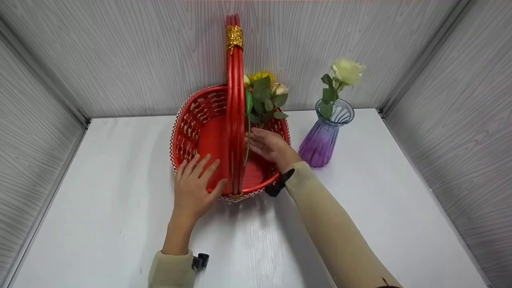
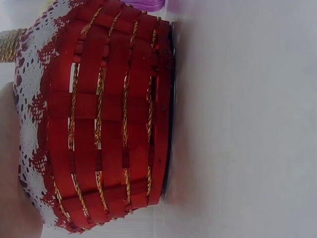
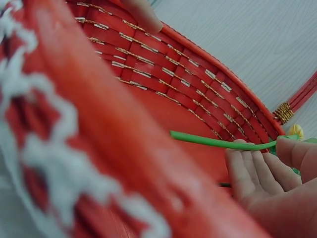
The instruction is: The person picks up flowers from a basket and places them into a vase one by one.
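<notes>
Right hand (image 1: 272,146): thumb and fingers pinch a slender, smooth green flower stem (image 3: 203,140) inside the round red woven basket with pale lace trim (image 1: 212,132). In the head view the stem lies just right of the tall, gold-banded red arched handle (image 1: 236,100), its bare end towards me. Left hand (image 1: 194,188): fingers spread, holding nothing, at the near-left rim. A yellow flower (image 1: 262,76) and a leafy peach rose (image 1: 279,89) show at the basket's far right.

Judgement: a light pinch should spare the stem from creasing; ease it clear of the handle and neighbouring leaves. Left palm best steadies the rim, since the basket could slide on the white worktop (image 1: 100,208).
</notes>
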The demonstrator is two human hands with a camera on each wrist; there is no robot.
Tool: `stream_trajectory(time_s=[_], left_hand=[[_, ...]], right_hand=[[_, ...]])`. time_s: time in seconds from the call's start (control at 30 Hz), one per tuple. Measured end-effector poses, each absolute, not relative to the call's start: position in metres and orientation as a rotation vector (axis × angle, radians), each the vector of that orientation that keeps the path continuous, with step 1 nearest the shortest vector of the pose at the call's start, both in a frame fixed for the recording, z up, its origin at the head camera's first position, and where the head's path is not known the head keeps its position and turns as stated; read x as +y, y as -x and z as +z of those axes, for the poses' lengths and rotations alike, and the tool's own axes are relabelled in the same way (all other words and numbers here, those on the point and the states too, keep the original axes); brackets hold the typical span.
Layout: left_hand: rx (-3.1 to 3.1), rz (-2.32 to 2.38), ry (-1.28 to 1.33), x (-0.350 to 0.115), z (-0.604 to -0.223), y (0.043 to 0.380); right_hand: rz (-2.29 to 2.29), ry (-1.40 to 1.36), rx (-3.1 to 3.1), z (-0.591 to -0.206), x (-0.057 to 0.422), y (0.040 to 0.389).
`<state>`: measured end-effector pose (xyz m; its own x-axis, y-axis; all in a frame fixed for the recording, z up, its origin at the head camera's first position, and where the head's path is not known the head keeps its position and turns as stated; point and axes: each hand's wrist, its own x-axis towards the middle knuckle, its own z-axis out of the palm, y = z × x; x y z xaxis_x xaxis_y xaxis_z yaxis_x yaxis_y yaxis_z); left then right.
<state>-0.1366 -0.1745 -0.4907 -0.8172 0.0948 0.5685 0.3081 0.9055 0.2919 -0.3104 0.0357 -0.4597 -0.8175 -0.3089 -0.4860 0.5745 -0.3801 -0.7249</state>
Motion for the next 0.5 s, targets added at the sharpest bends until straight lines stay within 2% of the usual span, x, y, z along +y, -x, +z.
stream_trajectory(time_s=[0.23, 0.5], left_hand=[[-2.523, -0.499, 0.293, -0.1748, -0.4909, 0.1364], [-2.538, -0.503, 0.293, -0.1750, -0.4884, 0.1359]], right_hand=[[-2.229, -0.291, 1.300, -0.4600, 0.0363, 0.3107], [-2.275, -0.341, 1.281, -0.4598, 0.0346, 0.3114]])
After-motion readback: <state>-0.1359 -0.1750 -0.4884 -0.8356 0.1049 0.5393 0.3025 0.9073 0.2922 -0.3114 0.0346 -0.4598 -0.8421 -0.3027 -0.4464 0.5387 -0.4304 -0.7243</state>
